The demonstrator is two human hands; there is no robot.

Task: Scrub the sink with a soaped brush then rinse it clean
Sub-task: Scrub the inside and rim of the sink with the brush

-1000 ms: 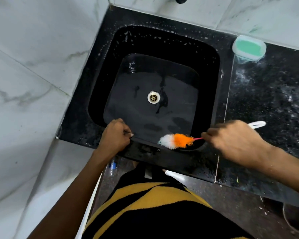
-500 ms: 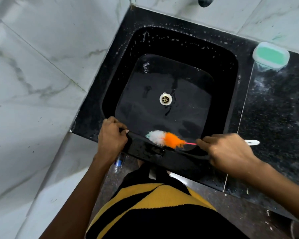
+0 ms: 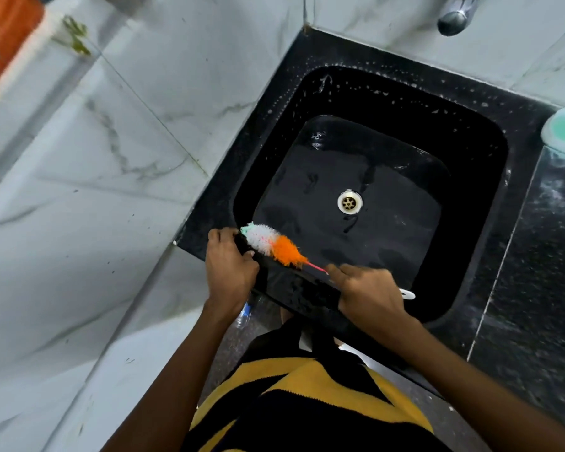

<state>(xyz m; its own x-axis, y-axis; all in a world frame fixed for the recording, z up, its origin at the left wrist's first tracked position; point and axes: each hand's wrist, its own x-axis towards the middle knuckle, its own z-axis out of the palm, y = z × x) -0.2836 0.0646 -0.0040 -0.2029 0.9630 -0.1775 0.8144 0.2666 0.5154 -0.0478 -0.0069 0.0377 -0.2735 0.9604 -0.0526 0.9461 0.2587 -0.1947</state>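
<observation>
a: what's changed in the last second?

b: the brush (image 3: 273, 244) has travelled along the near rim of the sink (image 3: 307, 291) toward the person's left. a second ago its bristles sat near the middle of that rim; now the white tip is at the near left corner, right beside the left hand (image 3: 230, 270)

a: and what does that mean for the job?

b: i'd judge the scrubbing is still under way and this stroke has about reached the end of the front edge. there are soap flecks on the far walls and rim, so those look already worked. no water is running from the tap (image 3: 454, 17), so the rinse hasn't begun

a: what are the hands doing?

b: the right hand (image 3: 371, 296) has its fingers curled round the thin handle, with the white end of the handle poking out behind it. the left hand grips the front edge of the sink at the corner, fingers wrapped over it, bracing

a: so where's the brush relative to them?

b: it lies slanted between the two hands, orange part nearer the right hand, white tip almost touching the left fingers, bristles against the inner side of the near rim. the drain (image 3: 349, 202) is well apart from it
</observation>
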